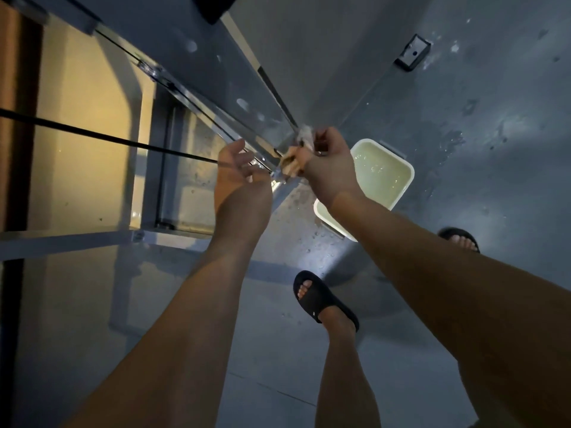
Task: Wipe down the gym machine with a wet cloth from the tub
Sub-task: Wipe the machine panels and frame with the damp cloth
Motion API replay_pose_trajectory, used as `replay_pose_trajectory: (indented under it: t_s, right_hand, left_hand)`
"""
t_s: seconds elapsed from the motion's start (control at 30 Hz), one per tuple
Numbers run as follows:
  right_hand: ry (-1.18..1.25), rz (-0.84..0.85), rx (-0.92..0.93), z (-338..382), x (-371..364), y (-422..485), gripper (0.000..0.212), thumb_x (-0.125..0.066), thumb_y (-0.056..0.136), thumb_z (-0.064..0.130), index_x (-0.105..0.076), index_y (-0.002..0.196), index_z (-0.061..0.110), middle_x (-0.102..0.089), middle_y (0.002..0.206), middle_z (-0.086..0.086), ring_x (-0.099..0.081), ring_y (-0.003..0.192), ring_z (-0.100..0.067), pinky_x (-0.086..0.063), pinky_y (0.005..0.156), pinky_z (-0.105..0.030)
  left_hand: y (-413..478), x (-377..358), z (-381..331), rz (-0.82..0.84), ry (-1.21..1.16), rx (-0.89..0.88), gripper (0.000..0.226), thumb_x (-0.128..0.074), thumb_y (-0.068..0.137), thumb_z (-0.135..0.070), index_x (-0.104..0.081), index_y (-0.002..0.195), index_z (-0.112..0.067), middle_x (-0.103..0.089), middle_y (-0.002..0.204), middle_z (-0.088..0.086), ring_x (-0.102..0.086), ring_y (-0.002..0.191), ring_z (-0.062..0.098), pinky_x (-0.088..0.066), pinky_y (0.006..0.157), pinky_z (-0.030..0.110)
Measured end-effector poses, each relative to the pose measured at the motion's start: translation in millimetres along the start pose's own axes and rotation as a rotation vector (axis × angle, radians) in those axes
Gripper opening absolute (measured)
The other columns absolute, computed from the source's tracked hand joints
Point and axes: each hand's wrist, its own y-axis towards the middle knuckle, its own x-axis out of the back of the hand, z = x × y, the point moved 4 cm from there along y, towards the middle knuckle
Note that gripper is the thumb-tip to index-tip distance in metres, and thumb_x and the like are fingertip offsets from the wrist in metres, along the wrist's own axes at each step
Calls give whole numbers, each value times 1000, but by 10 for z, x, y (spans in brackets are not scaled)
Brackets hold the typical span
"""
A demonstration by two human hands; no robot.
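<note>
My right hand (pixel 327 163) grips a small pale wet cloth (pixel 296 156) and holds it against the grey metal bar of the gym machine (pixel 216 88), where the bar meets a lower joint. My left hand (pixel 238 171) hovers just left of that joint with fingers loosely spread, holding nothing. A white rectangular tub (pixel 401 183) of cloudy water sits on the floor directly below and right of my right hand; my right forearm hides part of it.
A thin black cable (pixel 108 139) runs in from the left towards the joint. A lower frame bar (pixel 77 239) crosses at the left. The grey floor (pixel 463 134) shows wet splashes. My feet in black slides (pixel 321 299) stand near the tub.
</note>
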Motion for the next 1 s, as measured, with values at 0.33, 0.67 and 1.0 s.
replay_pose_trajectory:
  t_s: [0.33,0.67,1.0]
  right_hand:
    - [107,18,-82,-228,-354,307,19,-60,101,6,-56,85,16,-65,86,-6,-68,78,-18,-58,83,-36]
    - [152,-23,-132,-73,-388,302,28,-58,94,-10,-49,90,16,-61,91,-12,-66,77,-20,-58,71,-30]
    - [7,-4,46,250,-328,113,28,-64,89,-9,-54,76,13,-59,73,-8,-60,67,-17,-55,61,-29]
  left_hand:
    - [-57,4,-49,162,-9,-84,60,-54,100,-4,-39,151,-33,-51,145,-16,-50,128,-5,-45,82,0]
    - [-45,27,-96,189,14,-93,61,-54,101,-5,-38,153,-32,-51,148,-16,-47,134,-2,-44,89,4]
    - [-94,37,-154,202,10,-102,60,-54,102,-7,-39,154,-33,-51,145,-21,-46,123,-15,-41,89,2]
